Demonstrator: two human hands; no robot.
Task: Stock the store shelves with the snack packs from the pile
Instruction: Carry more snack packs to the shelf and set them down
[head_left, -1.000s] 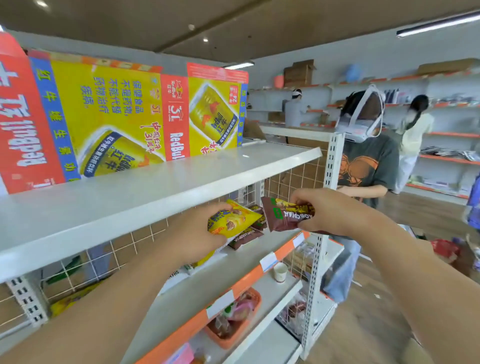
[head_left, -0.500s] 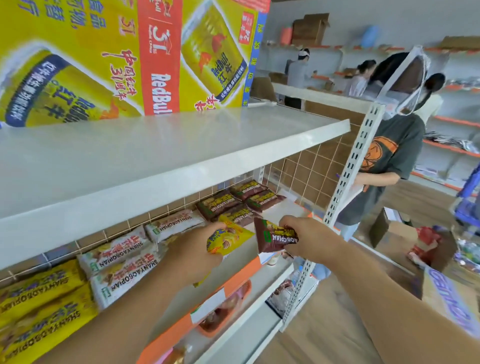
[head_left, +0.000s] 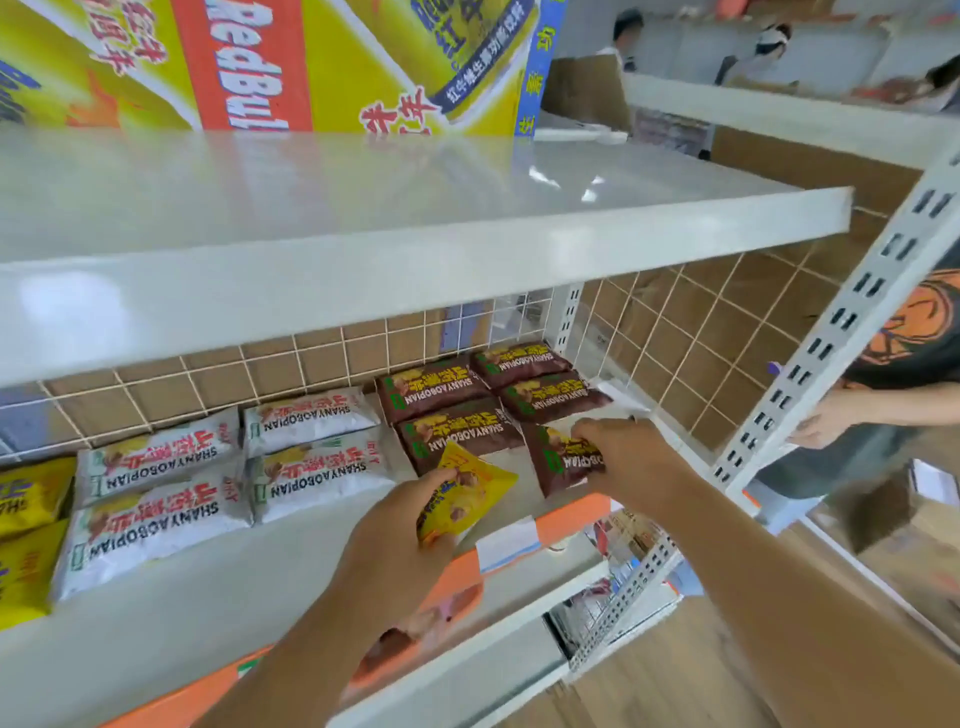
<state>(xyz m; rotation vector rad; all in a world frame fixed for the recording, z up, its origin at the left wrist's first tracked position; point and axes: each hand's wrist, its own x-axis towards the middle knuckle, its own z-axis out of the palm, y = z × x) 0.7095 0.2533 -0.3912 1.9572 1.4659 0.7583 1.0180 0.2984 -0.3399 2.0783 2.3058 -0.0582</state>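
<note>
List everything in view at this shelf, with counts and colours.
brown snack packs: four, brown, flat at the back right of the middle shelf
white snack packs: four, white, two by two, mid shelf
yellow snack packs: two partly in frame, yellow, left edge
Red Bull display: count unclear, yellow and red, on the top shelf
upright post: one, white, slotted, right
other person: one, dark T-shirt with orange print, beyond the post
left hand: grips one yellow pack over the shelf front
right hand: pinches one brown pack in front of the brown group
</note>
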